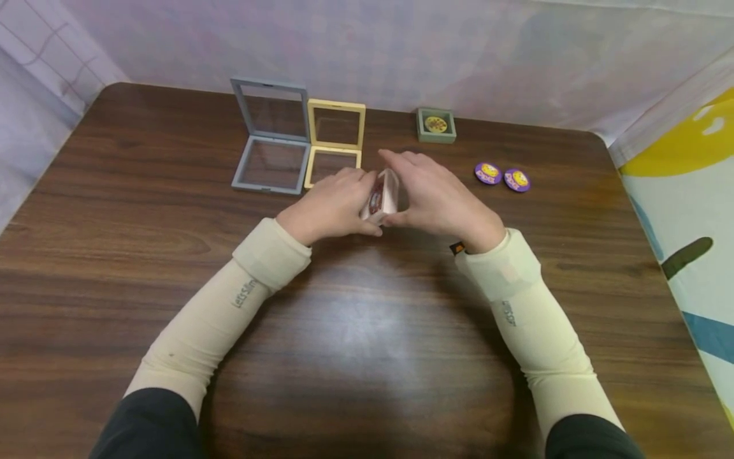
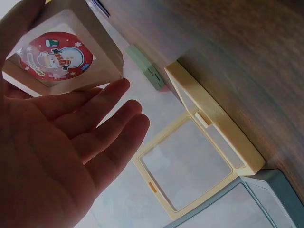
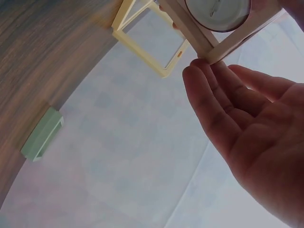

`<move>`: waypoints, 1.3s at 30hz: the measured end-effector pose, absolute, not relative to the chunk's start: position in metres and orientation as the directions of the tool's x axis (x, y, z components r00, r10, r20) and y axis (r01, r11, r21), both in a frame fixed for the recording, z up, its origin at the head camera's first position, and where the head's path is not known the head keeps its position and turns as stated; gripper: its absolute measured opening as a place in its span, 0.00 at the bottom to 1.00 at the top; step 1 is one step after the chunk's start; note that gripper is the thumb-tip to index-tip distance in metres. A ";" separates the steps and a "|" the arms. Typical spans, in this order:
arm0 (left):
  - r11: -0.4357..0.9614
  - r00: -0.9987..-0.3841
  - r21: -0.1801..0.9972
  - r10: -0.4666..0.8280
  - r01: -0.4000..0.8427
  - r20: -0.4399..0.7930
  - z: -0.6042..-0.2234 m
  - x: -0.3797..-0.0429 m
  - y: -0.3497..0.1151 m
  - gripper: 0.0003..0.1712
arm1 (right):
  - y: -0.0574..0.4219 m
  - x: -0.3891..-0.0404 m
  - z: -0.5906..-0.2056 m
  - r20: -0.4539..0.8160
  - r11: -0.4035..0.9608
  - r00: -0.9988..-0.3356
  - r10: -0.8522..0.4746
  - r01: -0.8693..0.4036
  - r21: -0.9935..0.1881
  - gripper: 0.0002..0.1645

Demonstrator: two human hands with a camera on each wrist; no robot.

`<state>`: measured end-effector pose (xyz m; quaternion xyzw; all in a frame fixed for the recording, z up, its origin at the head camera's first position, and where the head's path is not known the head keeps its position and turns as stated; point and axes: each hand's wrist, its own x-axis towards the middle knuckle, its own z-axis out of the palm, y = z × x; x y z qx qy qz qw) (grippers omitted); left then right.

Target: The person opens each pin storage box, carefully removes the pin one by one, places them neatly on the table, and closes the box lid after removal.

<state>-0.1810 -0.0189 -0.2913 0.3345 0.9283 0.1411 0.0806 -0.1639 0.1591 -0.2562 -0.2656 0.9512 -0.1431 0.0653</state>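
Note:
Above the middle of the table, both hands hold a small pale pink display frame [image 1: 391,193] between them. The left hand [image 1: 332,205] grips its left side and the right hand [image 1: 438,194] its right side, with fingertips and thumbs at the edges. Inside the frame, a round red badge [image 2: 58,56] with a snowman shows behind the clear window in the left wrist view. From the right wrist view I see the badge's pale back [image 3: 218,13] with its pin. The frame looks closed and is tilted. Parts of it are hidden by the fingers.
Left of the hands, a grey-blue frame [image 1: 304,167] and a yellow frame [image 1: 362,124] stand opened. At the back, a green frame [image 1: 421,132] holds a yellow round badge [image 1: 436,124]. Two purple badges [image 1: 488,173] lie to the right. A curtain [image 1: 487,57] hangs behind the table.

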 end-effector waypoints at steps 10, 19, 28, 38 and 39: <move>0.723 -0.762 0.386 0.644 0.573 -0.076 -0.291 -0.181 -0.019 0.50 | 0.158 -0.163 -0.256 -0.061 0.814 -0.840 -0.539 -0.500 -0.296 0.58; 0.758 -0.798 0.420 0.591 0.500 -0.117 -0.289 -0.181 -0.018 0.42 | 0.160 -0.162 -0.256 -0.073 0.803 -0.832 -0.550 -0.502 -0.321 0.57; 0.717 -0.777 0.533 0.608 0.449 -0.163 -0.291 -0.187 -0.022 0.43 | 0.160 -0.165 -0.257 -0.124 0.810 -0.831 -0.543 -0.478 -0.340 0.58; 0.740 -0.787 0.495 0.594 0.455 -0.164 -0.291 -0.189 -0.023 0.54 | 0.166 -0.173 -0.260 -0.086 0.825 -0.877 -0.473 -0.407 -0.391 0.60; 0.745 -0.789 0.493 0.590 0.449 -0.174 -0.290 -0.190 -0.023 0.56 | 0.167 -0.174 -0.260 -0.071 0.830 -0.890 -0.450 -0.388 -0.401 0.59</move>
